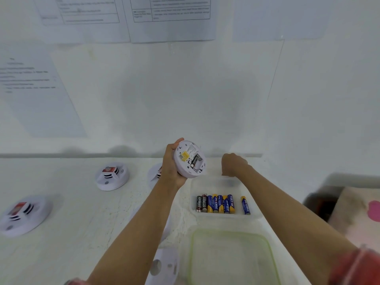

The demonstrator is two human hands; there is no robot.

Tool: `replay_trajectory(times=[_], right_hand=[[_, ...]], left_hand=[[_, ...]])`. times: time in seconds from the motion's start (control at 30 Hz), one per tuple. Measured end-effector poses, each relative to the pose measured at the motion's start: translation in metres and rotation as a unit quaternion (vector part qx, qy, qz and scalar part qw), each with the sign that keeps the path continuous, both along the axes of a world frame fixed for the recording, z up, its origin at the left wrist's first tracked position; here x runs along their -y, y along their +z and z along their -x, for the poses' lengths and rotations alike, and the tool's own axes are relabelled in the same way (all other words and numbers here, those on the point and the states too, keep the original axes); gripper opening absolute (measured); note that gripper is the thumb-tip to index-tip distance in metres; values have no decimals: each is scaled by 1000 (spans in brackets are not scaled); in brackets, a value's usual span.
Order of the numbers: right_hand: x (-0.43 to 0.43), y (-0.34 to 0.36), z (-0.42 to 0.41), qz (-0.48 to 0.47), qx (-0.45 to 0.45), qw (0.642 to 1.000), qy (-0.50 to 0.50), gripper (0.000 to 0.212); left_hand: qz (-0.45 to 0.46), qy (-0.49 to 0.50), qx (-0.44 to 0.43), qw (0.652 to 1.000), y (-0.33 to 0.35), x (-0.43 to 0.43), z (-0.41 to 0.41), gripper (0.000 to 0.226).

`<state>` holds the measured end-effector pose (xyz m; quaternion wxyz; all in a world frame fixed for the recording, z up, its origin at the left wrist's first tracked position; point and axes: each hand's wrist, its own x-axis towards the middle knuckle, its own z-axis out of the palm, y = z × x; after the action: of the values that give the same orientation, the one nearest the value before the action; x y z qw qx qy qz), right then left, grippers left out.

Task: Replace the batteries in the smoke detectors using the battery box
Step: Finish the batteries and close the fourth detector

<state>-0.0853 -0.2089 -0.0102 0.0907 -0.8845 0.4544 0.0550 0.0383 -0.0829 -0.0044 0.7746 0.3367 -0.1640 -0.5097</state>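
My left hand (171,163) grips a white smoke detector (190,159) above the table, its open back turned towards me. One black battery (195,159) sits in its compartment beside a yellow part. My right hand (233,164) hovers over the far end of the clear battery box (255,217) with its fingers curled; whether they hold anything is hidden. Several blue-and-yellow batteries (221,203) and two black ones (201,203) lie in a row in the box, with one more blue battery (245,205) apart to the right.
Two more smoke detectors lie on the white table at left (112,175) (24,214), and another (156,171) is partly hidden behind my left wrist. A detached white mounting plate (164,266) lies near me. The box lid (232,258) with a green rim sits in front.
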Motion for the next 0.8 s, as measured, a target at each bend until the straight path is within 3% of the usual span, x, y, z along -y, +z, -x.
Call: replay_trajectory(times=[0.07, 0.13, 0.2, 0.37, 0.5, 0.7, 0.8], right_hand=[[-1, 1, -1, -6, 12, 1000, 0, 18], [0, 1, -1, -11, 22, 1000, 14, 5], [2, 0, 0, -13, 36, 999, 23, 19], [3, 1, 6, -13, 86, 996, 27, 24], [-2, 14, 13, -28, 181, 982, 47, 17], [-29, 52, 19, -66, 411, 906, 81, 8], [-47, 66, 24, -94, 489, 862, 92, 10]], left_hand=[[2, 0, 0, 1000, 1, -1, 0, 20], [4, 0, 0, 1000, 1, -2, 1, 20], [2, 2, 0, 1000, 2, -3, 1, 19], [-1, -2, -4, 1000, 4, -5, 3, 17], [2, 4, -8, 1000, 8, -9, 5, 18], [17, 0, -20, 1000, 18, -18, 9, 24], [24, -10, -32, 999, 20, -23, 11, 40]])
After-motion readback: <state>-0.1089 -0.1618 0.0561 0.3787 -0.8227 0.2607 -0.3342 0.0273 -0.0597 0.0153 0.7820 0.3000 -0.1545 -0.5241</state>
